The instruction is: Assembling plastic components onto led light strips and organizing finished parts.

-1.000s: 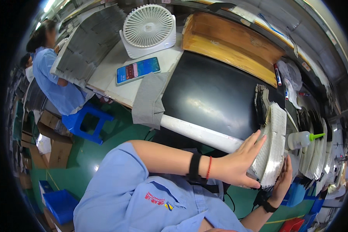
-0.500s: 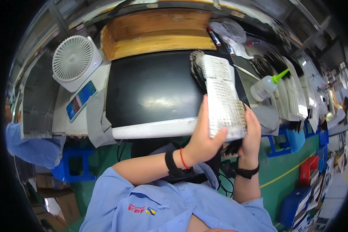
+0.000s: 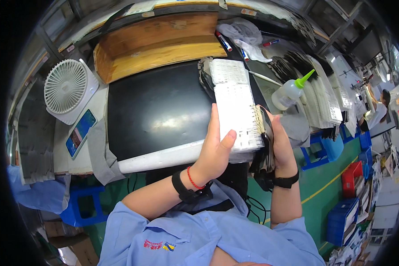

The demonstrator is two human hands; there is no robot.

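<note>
Between my hands, over the right side of the black mat (image 3: 157,108), is a thick stack of white sheets (image 3: 235,106) with rows of small marks or holes. Dark strips stick out at its far-left end and along its near right side. My left hand (image 3: 214,153) is closed against the stack's left edge, thumb over the near part of its top face. On the opposite side, my right hand (image 3: 283,150) presses against the dark strips, its fingers partly hidden behind them.
A white fan (image 3: 66,86) and a phone (image 3: 80,134) are at left. Behind the mat lies an open wooden box (image 3: 164,51). To the right are a green-tipped squeeze bottle (image 3: 288,94), markers (image 3: 224,41) and more white stacks (image 3: 321,95). A person (image 3: 379,106) is at far right.
The whole view has shifted, with the bench now further left. My right hand has slid outward from the stack's near corner, and more dark strips show between it and the white sheets.
</note>
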